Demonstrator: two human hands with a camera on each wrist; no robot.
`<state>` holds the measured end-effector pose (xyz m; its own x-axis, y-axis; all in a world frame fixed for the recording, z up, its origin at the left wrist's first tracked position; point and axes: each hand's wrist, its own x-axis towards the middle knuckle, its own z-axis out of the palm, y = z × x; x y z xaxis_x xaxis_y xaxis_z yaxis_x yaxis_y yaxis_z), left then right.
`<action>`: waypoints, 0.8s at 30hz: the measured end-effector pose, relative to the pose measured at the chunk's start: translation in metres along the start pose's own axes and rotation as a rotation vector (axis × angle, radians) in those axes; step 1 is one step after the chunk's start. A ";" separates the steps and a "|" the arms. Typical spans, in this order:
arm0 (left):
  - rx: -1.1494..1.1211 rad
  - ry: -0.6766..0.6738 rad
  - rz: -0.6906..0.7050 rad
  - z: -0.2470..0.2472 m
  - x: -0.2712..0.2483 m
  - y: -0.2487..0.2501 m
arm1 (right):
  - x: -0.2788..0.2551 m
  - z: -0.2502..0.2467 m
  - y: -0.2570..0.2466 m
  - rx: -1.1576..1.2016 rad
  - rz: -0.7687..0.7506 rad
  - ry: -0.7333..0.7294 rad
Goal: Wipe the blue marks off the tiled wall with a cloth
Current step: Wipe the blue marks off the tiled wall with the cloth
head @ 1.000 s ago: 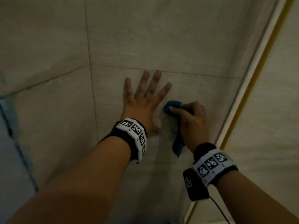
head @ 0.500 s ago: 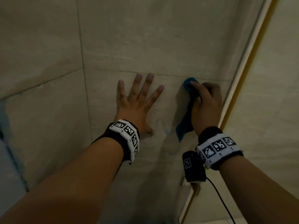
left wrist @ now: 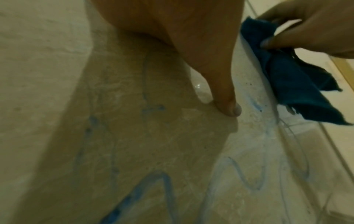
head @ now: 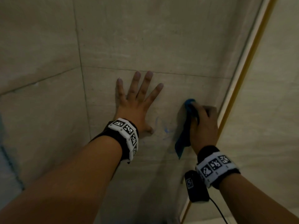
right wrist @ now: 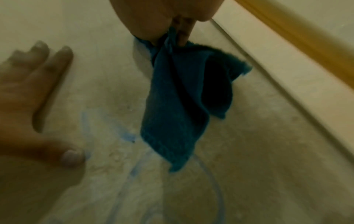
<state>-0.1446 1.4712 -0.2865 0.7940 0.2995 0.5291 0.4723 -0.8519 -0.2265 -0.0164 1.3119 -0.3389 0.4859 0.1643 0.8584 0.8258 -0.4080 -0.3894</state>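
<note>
Hanging cloth [head: 183, 139] points down, right hand [head: 204, 125] pinching.

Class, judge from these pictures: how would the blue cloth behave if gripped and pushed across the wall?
Probably floppy: the blue cloth hangs in loose folds below the right hand. Likely light, since pinching fingers hold it. Its frayed edge suggests softness.

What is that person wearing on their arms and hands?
Both forearms are bare, with no sleeves or gloves. The left hand and right hand each have a black wristband carrying white blocks printed with black square codes. A small black box with a thin cable hangs under the right wrist.
</note>
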 end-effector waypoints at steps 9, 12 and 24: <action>0.011 0.001 0.002 0.002 0.000 0.001 | -0.016 0.018 -0.003 -0.057 -0.208 -0.071; 0.014 0.009 0.000 0.001 0.000 0.001 | -0.026 0.019 0.008 -0.175 -0.297 -0.170; 0.002 0.045 0.022 0.005 0.000 -0.001 | 0.010 0.025 -0.015 -0.072 -0.405 -0.023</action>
<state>-0.1430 1.4745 -0.2901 0.7864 0.2610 0.5599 0.4557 -0.8570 -0.2405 -0.0170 1.3424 -0.3330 0.1332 0.3444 0.9293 0.9298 -0.3681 0.0032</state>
